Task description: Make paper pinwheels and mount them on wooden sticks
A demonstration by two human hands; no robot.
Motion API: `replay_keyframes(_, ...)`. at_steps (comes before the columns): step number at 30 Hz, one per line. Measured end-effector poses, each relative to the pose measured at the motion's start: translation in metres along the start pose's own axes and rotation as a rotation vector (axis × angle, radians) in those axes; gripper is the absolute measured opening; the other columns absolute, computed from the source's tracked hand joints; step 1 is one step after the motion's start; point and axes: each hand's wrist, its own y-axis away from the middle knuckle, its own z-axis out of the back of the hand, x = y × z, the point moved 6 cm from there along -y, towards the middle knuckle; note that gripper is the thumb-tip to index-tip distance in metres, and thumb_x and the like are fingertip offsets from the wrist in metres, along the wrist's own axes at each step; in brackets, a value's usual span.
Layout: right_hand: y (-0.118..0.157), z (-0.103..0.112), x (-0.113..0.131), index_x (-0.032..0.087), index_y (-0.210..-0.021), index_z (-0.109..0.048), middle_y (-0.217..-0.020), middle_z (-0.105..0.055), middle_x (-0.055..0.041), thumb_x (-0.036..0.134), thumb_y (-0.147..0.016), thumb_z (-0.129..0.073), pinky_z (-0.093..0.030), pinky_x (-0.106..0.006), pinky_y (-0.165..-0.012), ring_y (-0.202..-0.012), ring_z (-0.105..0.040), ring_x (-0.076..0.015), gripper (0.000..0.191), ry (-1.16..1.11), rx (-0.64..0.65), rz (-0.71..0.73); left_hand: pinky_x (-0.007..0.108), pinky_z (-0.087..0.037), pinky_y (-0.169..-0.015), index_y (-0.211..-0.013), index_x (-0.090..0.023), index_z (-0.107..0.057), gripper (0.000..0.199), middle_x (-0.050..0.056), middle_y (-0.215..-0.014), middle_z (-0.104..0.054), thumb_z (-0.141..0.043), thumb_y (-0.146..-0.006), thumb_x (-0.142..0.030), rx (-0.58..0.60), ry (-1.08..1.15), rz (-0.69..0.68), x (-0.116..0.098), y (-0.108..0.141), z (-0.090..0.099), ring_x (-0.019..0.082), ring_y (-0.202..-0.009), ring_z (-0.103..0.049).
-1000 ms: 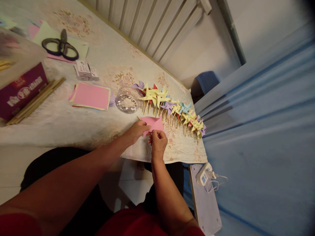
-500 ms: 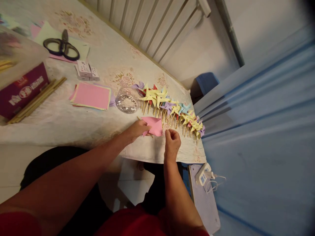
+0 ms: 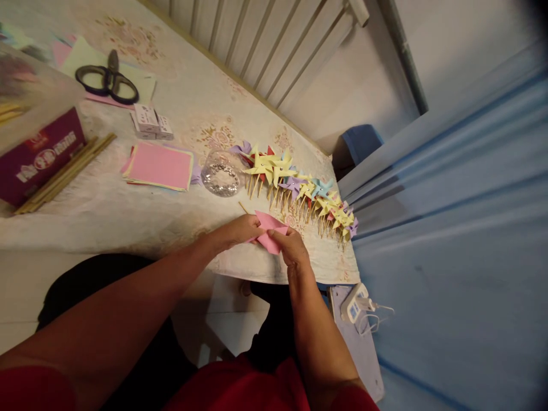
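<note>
A sheet of pink paper (image 3: 270, 224), partly folded, is held between my two hands above the table's near edge. My left hand (image 3: 244, 229) is closed on its left side, fingers partly hidden behind the sheet. On the right side my right hand (image 3: 294, 245) pinches it, thumb on top. Beside my left hand a thin wooden stick (image 3: 243, 208) shows its tip; the rest is hidden by the hand. Just beyond my hands lies a row of finished paper pinwheels (image 3: 293, 185) in yellow, purple, blue and red. A clear round tub (image 3: 221, 174) of small shiny pins stands near them.
A stack of coloured paper squares (image 3: 160, 166) lies left of the tub. Behind it are small boxes (image 3: 149, 123) and black-handled scissors (image 3: 112, 80) on more paper. Wooden sticks (image 3: 64, 174) lean by a purple box (image 3: 43, 157). A blue curtain (image 3: 449, 240) hangs at the right.
My right hand has moved left onto the pink paper and now grips it. The sheet has turned and shifted slightly toward me.
</note>
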Motion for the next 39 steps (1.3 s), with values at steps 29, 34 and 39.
replay_keyframes(29,-0.006,-0.007,0.004,0.015,-0.090,-0.069,-0.087,-0.074,-0.0026,0.028,-0.060,-0.073,-0.057,-0.031,-0.078,-0.080,-0.068,-0.0183,0.033,-0.414,-0.391,0.234,0.032,-0.047,-0.085,-0.097,-0.015,-0.071,0.044,0.006,-0.092,-0.070,-0.087,-0.062,-0.037,0.005,0.636,0.005,0.017,-0.007,-0.002,0.016,-0.084,-0.063)
replay_keyframes(34,-0.004,-0.025,-0.003,0.014,-0.089,-0.070,-0.086,-0.074,-0.0019,0.025,-0.056,-0.075,-0.057,-0.029,-0.078,-0.078,-0.068,-0.0169,0.034,-0.515,-0.390,0.209,0.026,-0.045,-0.072,-0.085,-0.013,-0.067,0.034,0.001,-0.077,-0.064,-0.083,-0.062,-0.033,-0.091,0.604,-0.038,0.017,-0.006,-0.004,0.012,-0.071,-0.058)
replay_keyframes(39,-0.005,-0.036,-0.007,0.015,-0.087,-0.069,-0.087,-0.075,-0.0050,0.028,-0.061,-0.072,-0.058,-0.031,-0.076,-0.081,-0.069,-0.0197,0.029,-0.422,-0.392,0.204,0.022,-0.034,-0.056,-0.066,-0.015,-0.055,0.029,-0.004,-0.059,-0.052,-0.078,-0.063,-0.034,-0.179,0.550,-0.068,0.021,-0.009,0.000,0.008,-0.056,-0.046)
